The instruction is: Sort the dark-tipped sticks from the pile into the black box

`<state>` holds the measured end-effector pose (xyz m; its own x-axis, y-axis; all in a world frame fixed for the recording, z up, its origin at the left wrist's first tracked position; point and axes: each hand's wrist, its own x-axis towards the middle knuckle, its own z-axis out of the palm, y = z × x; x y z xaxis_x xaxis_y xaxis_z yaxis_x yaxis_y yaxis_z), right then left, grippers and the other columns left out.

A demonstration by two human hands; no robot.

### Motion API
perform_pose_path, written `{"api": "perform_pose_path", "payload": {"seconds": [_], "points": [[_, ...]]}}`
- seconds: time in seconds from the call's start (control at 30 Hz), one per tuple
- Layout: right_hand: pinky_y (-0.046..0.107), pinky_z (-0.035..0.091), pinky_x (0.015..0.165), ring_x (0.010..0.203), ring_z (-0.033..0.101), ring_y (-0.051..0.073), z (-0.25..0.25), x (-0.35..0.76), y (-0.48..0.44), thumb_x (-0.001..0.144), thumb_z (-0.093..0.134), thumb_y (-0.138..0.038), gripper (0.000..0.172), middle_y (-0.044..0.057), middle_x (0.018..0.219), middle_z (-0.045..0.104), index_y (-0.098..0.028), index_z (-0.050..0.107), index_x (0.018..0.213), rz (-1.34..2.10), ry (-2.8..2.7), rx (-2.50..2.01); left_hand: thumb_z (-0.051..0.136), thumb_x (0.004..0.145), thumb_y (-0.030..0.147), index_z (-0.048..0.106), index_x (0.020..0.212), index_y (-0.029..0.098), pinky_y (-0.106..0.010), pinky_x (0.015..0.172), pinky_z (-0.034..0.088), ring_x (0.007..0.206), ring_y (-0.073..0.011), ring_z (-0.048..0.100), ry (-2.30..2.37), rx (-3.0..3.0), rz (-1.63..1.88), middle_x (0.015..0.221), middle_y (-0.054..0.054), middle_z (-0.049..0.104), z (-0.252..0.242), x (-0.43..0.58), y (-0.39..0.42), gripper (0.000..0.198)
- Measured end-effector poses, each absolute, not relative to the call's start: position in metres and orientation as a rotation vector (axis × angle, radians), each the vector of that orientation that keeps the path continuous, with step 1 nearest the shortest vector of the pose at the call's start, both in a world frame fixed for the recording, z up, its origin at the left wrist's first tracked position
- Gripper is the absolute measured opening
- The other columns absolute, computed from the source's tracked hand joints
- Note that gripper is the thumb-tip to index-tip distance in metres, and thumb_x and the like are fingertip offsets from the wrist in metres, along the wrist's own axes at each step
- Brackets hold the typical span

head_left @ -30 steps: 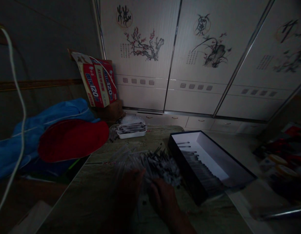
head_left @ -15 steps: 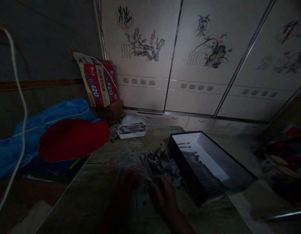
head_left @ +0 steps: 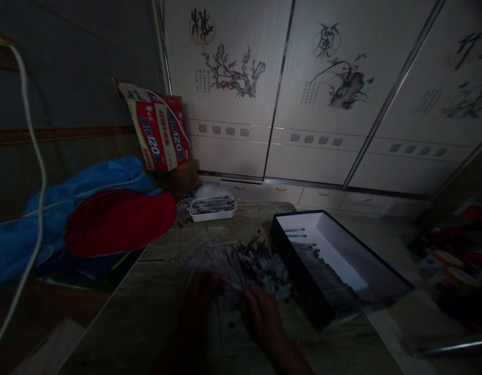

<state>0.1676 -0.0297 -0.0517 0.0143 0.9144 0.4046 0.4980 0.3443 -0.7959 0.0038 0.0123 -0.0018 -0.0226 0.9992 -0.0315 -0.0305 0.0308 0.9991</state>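
Note:
In the dim head view my left hand (head_left: 204,291) is curled, its fingertips closed on one end of a thin clear tube (head_left: 232,285). My right hand (head_left: 262,312) pinches the other end between thumb and fingers. Just beyond the hands lies a loose pile of clear tubes (head_left: 221,258). Small black and clear pieces (head_left: 264,265), too blurred to name exactly, are heaped at its right. A dark-rimmed open box (head_left: 338,234) holds a row of slim clear sticks with dark ends (head_left: 322,271). One dark round bit (head_left: 232,325) rests between my wrists.
A white tray (head_left: 213,215) of slim sticks stands at the back of the marbled table (head_left: 162,291). Blue cloth (head_left: 103,177) and a red cushion-like piece (head_left: 119,224) are at left, near a white cable (head_left: 39,208). Red cartons (head_left: 158,135) lean by the sliding wardrobe doors (head_left: 225,151).
My right fingers have closed in more around the tube's end. Both hands stay in nearly the same place, and the box and piles look unchanged.

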Motion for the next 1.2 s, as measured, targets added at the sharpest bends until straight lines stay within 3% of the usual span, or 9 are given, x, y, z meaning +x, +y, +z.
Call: {"api": "perform_pose_path", "payload": {"seconds": [0.3,0.47,0.67,0.73,0.87,1.07,1.2], "points": [[0.02,0.04,0.055,0.06,0.055,0.013,-0.047,0.167,-0.031,0.091,0.046,-0.035,0.022,0.001,0.069,0.059,-0.017,0.059,0.094,0.549,-1.568,-1.309,0.061,0.074,0.051,0.065,0.078,0.018,-0.031,0.067,0.052,0.065,-0.0195,0.066,1.253,1.173,1.224,0.066,-0.001,0.07,-0.006,0.001,0.014,0.034],[0.021,0.036,0.052,0.054,0.053,0.013,-0.051,0.168,-0.028,0.095,0.035,-0.03,0.035,0.0,0.06,0.056,-0.02,0.057,0.071,0.488,-1.625,-1.321,0.063,0.072,0.054,0.066,0.078,0.018,-0.03,0.065,0.052,0.063,-0.0193,0.066,1.21,1.135,1.234,0.066,-0.001,0.07,-0.013,0.001,0.016,0.037],[0.019,0.039,0.055,0.061,0.055,0.013,-0.05,0.168,-0.031,0.091,0.046,-0.03,0.016,0.0,0.07,0.059,-0.018,0.058,0.09,0.559,-1.568,-1.304,0.064,0.071,0.053,0.066,0.078,0.018,-0.03,0.067,0.052,0.066,-0.0199,0.067,1.227,1.152,1.224,0.067,-0.001,0.07,-0.017,0.0,0.019,0.036],[0.019,0.039,0.055,0.062,0.055,0.013,-0.049,0.167,-0.031,0.091,0.047,-0.03,0.018,0.0,0.071,0.059,-0.017,0.058,0.095,0.576,-1.573,-1.301,0.062,0.073,0.053,0.067,0.077,0.018,-0.03,0.067,0.052,0.066,-0.0199,0.067,1.223,1.166,1.226,0.067,-0.002,0.07,-0.016,0.001,0.017,0.036],[0.02,0.036,0.053,0.056,0.052,0.012,-0.049,0.168,-0.03,0.096,0.035,-0.03,0.035,-0.001,0.061,0.055,-0.019,0.058,0.072,0.51,-1.65,-1.333,0.062,0.072,0.053,0.067,0.079,0.018,-0.032,0.069,0.053,0.064,-0.0206,0.067,1.249,1.198,1.215,0.066,-0.002,0.071,-0.007,0.002,0.013,0.037],[0.02,0.039,0.054,0.06,0.056,0.014,-0.047,0.169,-0.031,0.09,0.047,-0.032,0.019,0.001,0.07,0.06,-0.017,0.058,0.096,0.503,-1.6,-1.351,0.063,0.068,0.057,0.066,0.077,0.018,-0.034,0.069,0.054,0.066,-0.0223,0.068,1.263,1.161,1.192,0.067,-0.003,0.071,-0.003,0.003,0.014,0.04],[0.021,0.039,0.053,0.056,0.055,0.014,-0.049,0.169,-0.031,0.096,0.035,-0.032,0.033,0.0,0.063,0.058,-0.02,0.059,0.077,0.481,-1.654,-1.36,0.065,0.065,0.057,0.067,0.076,0.017,-0.034,0.069,0.054,0.065,-0.0219,0.068,1.272,1.128,1.201,0.065,-0.003,0.071,0.002,0.004,0.013,0.041]]}}
